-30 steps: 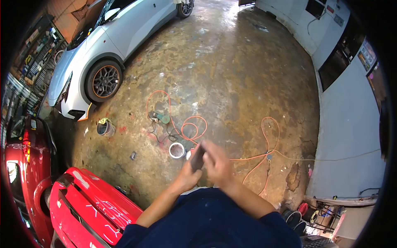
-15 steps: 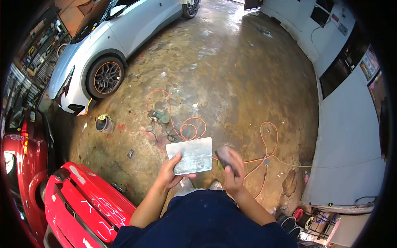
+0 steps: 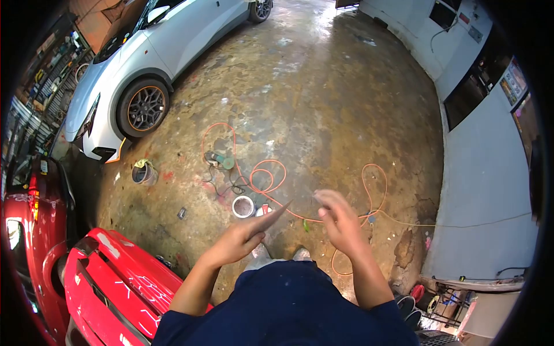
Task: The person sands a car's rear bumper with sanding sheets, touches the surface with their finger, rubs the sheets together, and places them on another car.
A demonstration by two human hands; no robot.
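Between the two raised hands, above the stained concrete floor (image 3: 323,92), the left hand (image 3: 239,237) has its fingers (image 3: 258,226) closed flat around one thin grey sheet (image 3: 276,213), seen nearly edge-on and pointing up and to the right. The right hand (image 3: 341,225) sits just beside it, apart from the sheet's tip; whether its loosely curled fingers (image 3: 326,201) pinch anything I cannot tell, since that part is blurred. Below both hands on the floor stands one small round tin (image 3: 243,206) with a pale inside, and one orange cord (image 3: 262,176) loops around it and trails off toward the right wall. Near the cord's far loop lies one green power tool (image 3: 222,161). Further left stands one small bucket (image 3: 142,173). Two cars are in view: one silver car (image 3: 138,63) at the upper left, and one red car (image 3: 26,230) at the left edge. One red bumper (image 3: 118,282) lies loose at the lower left, close to the person's left forearm.
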